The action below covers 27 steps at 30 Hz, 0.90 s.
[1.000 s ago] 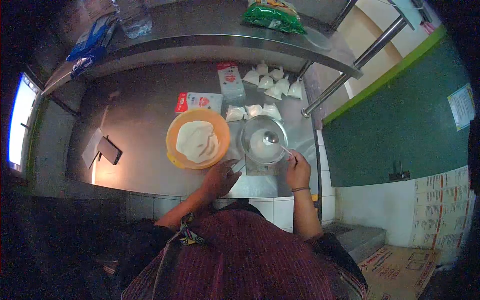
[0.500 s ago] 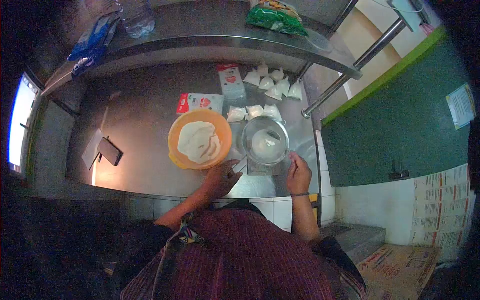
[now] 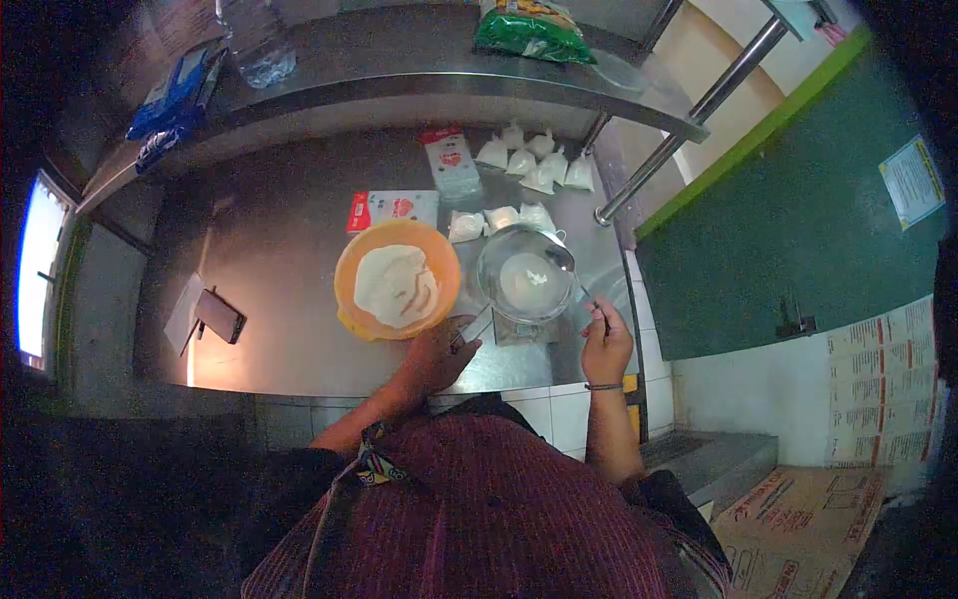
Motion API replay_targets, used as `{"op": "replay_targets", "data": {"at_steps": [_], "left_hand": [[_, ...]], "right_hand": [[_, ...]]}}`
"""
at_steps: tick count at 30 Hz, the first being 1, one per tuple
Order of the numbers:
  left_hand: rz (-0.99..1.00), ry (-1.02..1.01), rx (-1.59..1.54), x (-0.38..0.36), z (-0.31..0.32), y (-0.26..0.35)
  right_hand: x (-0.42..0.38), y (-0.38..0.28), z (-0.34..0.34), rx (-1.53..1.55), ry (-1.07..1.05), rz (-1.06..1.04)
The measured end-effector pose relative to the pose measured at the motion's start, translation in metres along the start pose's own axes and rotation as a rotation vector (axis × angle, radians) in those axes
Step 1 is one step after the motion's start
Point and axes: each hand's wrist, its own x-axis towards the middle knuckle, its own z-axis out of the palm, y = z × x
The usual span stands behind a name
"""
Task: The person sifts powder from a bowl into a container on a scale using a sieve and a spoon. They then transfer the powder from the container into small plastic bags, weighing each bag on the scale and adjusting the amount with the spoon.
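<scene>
My left hand [image 3: 445,347] is closed on a flat, pale, blade-like tool [image 3: 478,324], just below the orange bowl [image 3: 446,310] of white powder [image 3: 389,280]. My right hand [image 3: 607,331] pinches the thin handle of a spoon [image 3: 584,290], whose far end reaches the right rim of the metal bowl [image 3: 489,291]. White powder [image 3: 529,284] lies inside that metal bowl. Under the bowl's front edge, a flat scale-like object [image 3: 526,332] shows in part. Small tied bags of white powder [image 3: 466,226] stand right behind the metal bowl.
Two red and white boxes [image 3: 402,207] [image 3: 454,165] and several more tied bags [image 3: 540,176] are on the steel table [image 3: 269,250]. A phone [image 3: 221,316] lies at the left. A shelf [image 3: 399,84] crosses above, holding a green bag [image 3: 534,36] and blue packets [image 3: 172,98].
My right hand has moved slightly right, and the spoon has shifted from inside the metal bowl toward its right rim. The camera view has shifted slightly.
</scene>
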Motion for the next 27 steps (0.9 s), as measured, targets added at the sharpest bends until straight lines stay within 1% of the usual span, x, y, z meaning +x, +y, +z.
{"op": "replay_targets", "data": {"at_steps": [2,3,5,9,11,12,14,15,17,18,20,21,23,24,26,27], "left_hand": [[-0.076,-0.028,-0.141,0.001,-0.005,0.006],[-0.072,-0.029,-0.139,0.001,-0.005,0.005],[-0.01,-0.01,-0.088,0.0,-0.004,0.001],[-0.003,-0.064,-0.073,0.001,-0.003,-0.003],[0.017,-0.039,-0.042,0.003,-0.006,0.003],[0.018,-0.039,-0.041,0.002,-0.002,-0.002],[0.193,0.111,0.055,0.0,0.006,-0.016],[0.191,0.112,0.056,0.0,0.002,-0.013],[-0.039,-0.068,-0.048,0.001,-0.003,-0.006],[-0.04,-0.07,-0.05,0.001,-0.004,-0.005],[-0.047,-0.07,-0.096,0.002,-0.006,-0.003],[-0.046,-0.068,-0.095,0.002,-0.008,-0.002],[-0.08,-0.083,-0.104,0.002,-0.008,0.002],[-0.079,-0.082,-0.105,0.002,-0.006,0.0],[-0.012,-0.053,-0.026,0.002,0.0,-0.008],[-0.013,-0.051,-0.025,0.002,0.0,-0.007]], "right_hand": [[-0.003,-0.008,-0.003,-0.088,-0.023,0.013],[-0.003,-0.007,-0.004,-0.087,-0.018,0.013],[-0.003,-0.004,-0.005,-0.367,-0.008,-0.331],[-0.007,0.006,0.002,-0.379,-0.06,-0.286],[-0.005,0.01,0.004,-0.526,-0.253,-0.138],[-0.007,0.01,0.005,-0.525,-0.252,-0.139],[-0.011,0.008,0.008,-0.547,-0.171,-0.245],[-0.012,0.008,0.01,-0.545,-0.173,-0.245],[-0.013,0.009,0.01,-0.513,-0.168,-0.221],[-0.014,0.011,0.01,-0.515,-0.169,-0.219],[-0.012,0.012,0.013,-0.386,-0.065,-0.137],[-0.01,0.012,0.015,-0.385,-0.064,-0.14],[-0.008,0.015,0.017,-0.074,-0.019,0.166],[-0.007,0.023,0.018,-0.074,-0.019,0.165],[-0.004,0.043,0.021,0.061,-0.026,0.173],[-0.003,0.043,0.021,0.061,-0.027,0.172]]}}
